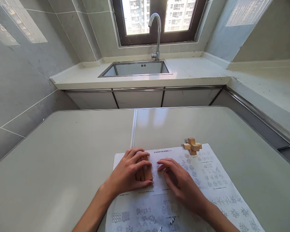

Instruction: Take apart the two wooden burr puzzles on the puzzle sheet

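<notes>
My left hand [130,169] is curled over a brown wooden block [148,173] that lies on the printed sheet [164,193]. Its fingers reach across the block's top and far side, with the thumb along the near side. Lines on the block suggest several pieces side by side, partly hidden under the fingers. To the right, my right hand [178,180] rests over the sheet, fingers loosely bent and apart from the thumb, holding nothing I can see. An interlocking wooden burr puzzle [192,146] sits at the sheet's far right edge, beyond my right hand.
The sheet lies on a pale table [62,161] with a seam down its middle. Past the table are a white counter [193,69], a steel-rimmed sink [135,68] and a tall faucet [158,35] below a window. A dark cable [288,147] shows at the right.
</notes>
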The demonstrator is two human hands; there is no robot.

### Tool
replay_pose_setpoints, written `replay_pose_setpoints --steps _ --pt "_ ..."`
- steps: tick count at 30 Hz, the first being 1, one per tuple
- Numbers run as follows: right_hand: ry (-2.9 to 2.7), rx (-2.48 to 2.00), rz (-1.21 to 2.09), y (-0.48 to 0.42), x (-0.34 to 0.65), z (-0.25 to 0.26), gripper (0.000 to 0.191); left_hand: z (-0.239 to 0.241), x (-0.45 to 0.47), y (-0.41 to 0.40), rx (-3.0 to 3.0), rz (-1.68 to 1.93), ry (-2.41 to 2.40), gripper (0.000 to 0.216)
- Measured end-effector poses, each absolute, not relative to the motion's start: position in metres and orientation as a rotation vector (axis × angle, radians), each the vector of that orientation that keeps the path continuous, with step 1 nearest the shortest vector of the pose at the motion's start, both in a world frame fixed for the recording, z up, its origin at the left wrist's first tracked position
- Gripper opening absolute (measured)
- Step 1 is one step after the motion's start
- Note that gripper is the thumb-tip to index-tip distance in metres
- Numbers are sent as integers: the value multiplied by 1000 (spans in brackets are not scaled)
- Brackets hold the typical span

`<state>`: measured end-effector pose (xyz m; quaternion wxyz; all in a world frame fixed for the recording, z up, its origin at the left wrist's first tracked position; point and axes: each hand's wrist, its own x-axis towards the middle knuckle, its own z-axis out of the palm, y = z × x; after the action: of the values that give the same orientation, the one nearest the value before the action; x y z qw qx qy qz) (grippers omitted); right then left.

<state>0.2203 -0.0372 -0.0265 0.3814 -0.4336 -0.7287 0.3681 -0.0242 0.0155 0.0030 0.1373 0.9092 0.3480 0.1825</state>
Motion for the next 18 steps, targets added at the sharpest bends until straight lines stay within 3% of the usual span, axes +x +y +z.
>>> replay_pose_setpoints --steps 10,18 --pt "-1849 -1119 979 -37 220 -27 32 12 -39 22 2535 556 1104 37" --pt "-1855 -1108 970 -37 220 -27 30 -1 -41 25 2602 524 1165 61"
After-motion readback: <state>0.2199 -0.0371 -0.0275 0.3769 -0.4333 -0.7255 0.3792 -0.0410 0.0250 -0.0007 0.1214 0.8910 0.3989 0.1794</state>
